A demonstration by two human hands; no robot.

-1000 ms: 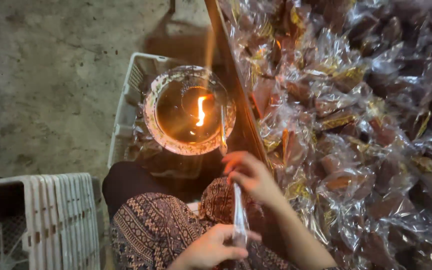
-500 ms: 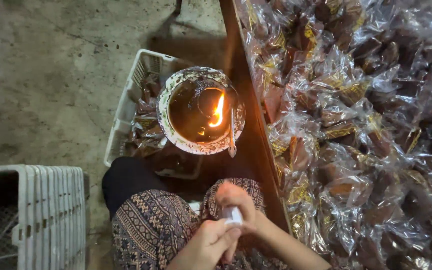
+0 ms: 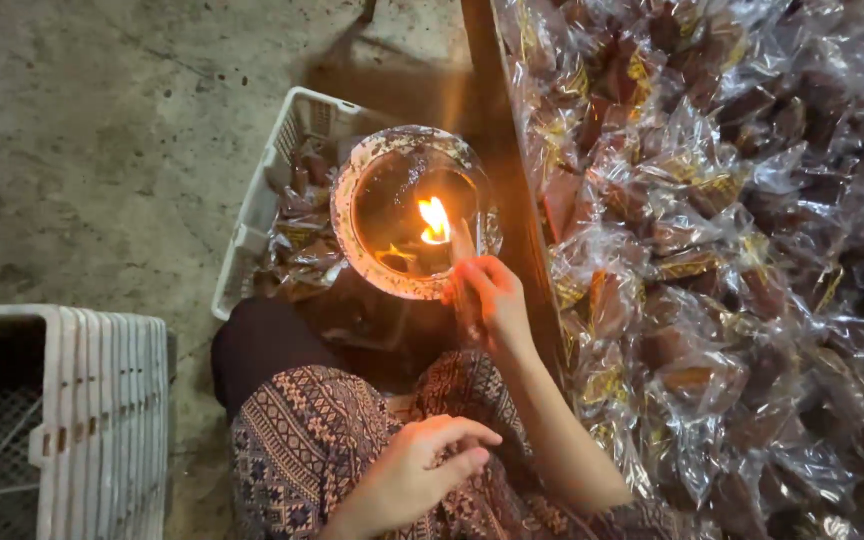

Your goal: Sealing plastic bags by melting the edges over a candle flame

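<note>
My right hand (image 3: 490, 300) is raised beside a round metal bowl (image 3: 349, 205) in which a small flame (image 3: 435, 220) burns. It pinches a thin clear plastic packet (image 3: 463, 243), whose top end is right next to the flame. My left hand (image 3: 420, 472) hovers low over my lap, above the patterned trousers (image 3: 302, 440). Its fingers are loosely curled and hold nothing.
A big heap of clear-wrapped brown sweets (image 3: 742, 260) fills the right side behind a wooden board edge (image 3: 505, 130). A white plastic crate (image 3: 287, 140) with more wrapped pieces sits under the bowl. Another white crate (image 3: 82, 400) stands at lower left on the concrete floor (image 3: 102, 130).
My right hand has risen from my lap up to the flame with the packet. My left hand has let go of the packet and stayed low.
</note>
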